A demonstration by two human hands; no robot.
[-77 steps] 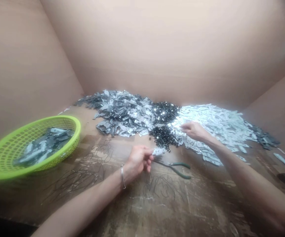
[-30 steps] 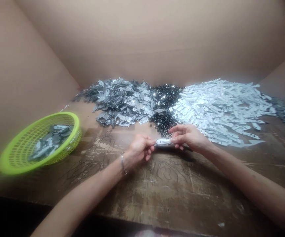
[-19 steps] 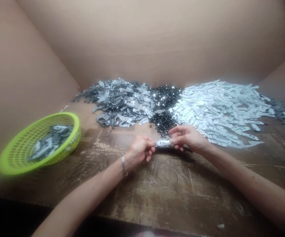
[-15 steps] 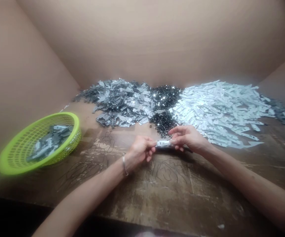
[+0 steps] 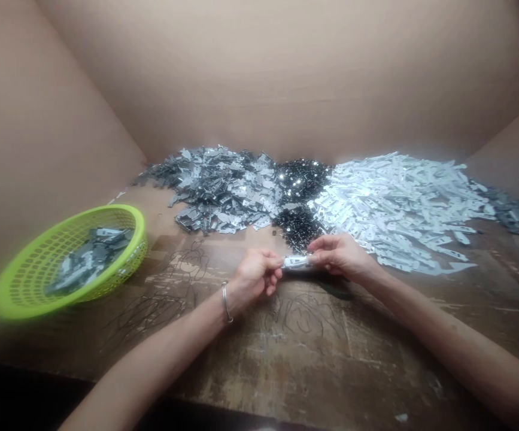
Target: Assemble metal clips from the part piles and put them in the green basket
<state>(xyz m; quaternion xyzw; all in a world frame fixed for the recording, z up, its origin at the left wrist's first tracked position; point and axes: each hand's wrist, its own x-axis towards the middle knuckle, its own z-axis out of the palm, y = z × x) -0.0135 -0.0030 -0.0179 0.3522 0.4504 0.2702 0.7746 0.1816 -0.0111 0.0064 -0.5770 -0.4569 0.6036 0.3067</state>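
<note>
My left hand (image 5: pixel 254 276) and my right hand (image 5: pixel 340 257) meet above the middle of the worn wooden table (image 5: pixel 286 353). Between their pinched fingertips they hold a small shiny metal piece (image 5: pixel 296 261), the left at one end and the right at the other. A thin bangle circles my left wrist. Just behind the hands lies a heap of small black parts (image 5: pixel 299 224). A pile of grey metal plates (image 5: pixel 221 191) spreads to its left, and a wide pile of bright silver strips (image 5: pixel 403 200) to its right.
A green plastic basket (image 5: pixel 21 293) with several grey metal pieces in it sits at the left. Cardboard walls (image 5: pixel 286 78) close in the table at the back and on both sides. A few dark parts (image 5: pixel 513 212) lie at the far right.
My right hand came back from the silver pile and joined the left on the small piece. In the last second both hands have barely moved. The pliers seen earlier no longer show.
</note>
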